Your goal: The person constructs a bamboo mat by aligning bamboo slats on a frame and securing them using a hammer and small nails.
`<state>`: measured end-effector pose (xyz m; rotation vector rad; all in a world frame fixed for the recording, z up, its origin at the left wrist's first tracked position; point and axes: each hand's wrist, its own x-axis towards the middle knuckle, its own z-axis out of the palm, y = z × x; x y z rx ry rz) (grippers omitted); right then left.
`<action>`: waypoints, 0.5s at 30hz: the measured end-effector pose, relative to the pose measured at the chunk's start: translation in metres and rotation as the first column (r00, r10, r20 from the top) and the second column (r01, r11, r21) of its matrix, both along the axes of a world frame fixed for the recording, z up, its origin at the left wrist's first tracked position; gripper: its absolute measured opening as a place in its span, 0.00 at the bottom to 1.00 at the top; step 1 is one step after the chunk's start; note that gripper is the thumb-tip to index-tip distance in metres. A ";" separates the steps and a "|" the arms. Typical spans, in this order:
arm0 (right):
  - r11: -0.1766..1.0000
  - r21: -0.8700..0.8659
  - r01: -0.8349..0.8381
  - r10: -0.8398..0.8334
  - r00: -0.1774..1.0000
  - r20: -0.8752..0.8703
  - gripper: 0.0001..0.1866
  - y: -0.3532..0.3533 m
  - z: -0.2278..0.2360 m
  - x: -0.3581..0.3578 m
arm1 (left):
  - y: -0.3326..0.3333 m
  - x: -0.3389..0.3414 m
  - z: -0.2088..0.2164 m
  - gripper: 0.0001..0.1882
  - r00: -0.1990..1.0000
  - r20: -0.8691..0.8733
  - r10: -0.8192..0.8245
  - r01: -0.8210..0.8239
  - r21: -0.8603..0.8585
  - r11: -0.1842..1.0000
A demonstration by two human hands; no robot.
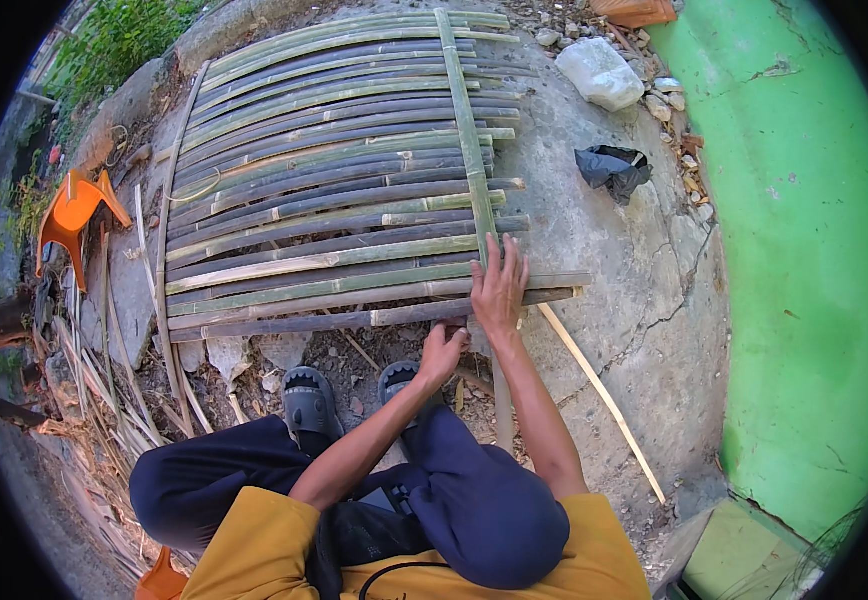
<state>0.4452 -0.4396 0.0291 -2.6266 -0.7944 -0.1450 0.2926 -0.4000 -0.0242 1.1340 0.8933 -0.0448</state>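
Observation:
A panel of long bamboo slats (334, 165) lies before me, its green and dark grey strips set side by side. One bamboo crosspiece (466, 130) runs over their right ends, and another crosspiece (162, 230) is at their left ends. My right hand (499, 285) lies on the crosspiece's near end and the nearest slats, fingers stretched out. Just left of it, my left hand (442, 352) is at the near edge of the lowest slat (354, 319). Its fingers are curled together, and what they may hold is hidden.
An orange plastic chair (74, 220) stands at the left, above loose bamboo strips (114, 350). A thin pale strip (604, 400) lies on the concrete at right. Beyond are a black plastic bag (612, 172), a white stone block (599, 75) and a green wall (804, 250).

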 end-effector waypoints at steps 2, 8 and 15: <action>1.000 0.030 -0.007 0.008 1.000 -0.003 0.27 0.002 -0.002 0.003 | 0.005 0.006 0.005 0.16 1.000 -0.005 -0.029 0.029 0.005 1.000; 0.996 0.091 -0.013 0.014 1.000 -0.011 0.25 0.013 0.002 -0.002 | 0.010 0.000 -0.007 0.20 0.982 -0.106 -0.154 0.181 0.325 0.928; 0.986 0.146 0.081 -0.042 0.967 -0.250 0.25 -0.058 0.014 0.031 | 0.059 -0.011 0.034 0.26 0.993 0.113 -0.018 0.055 -0.338 0.940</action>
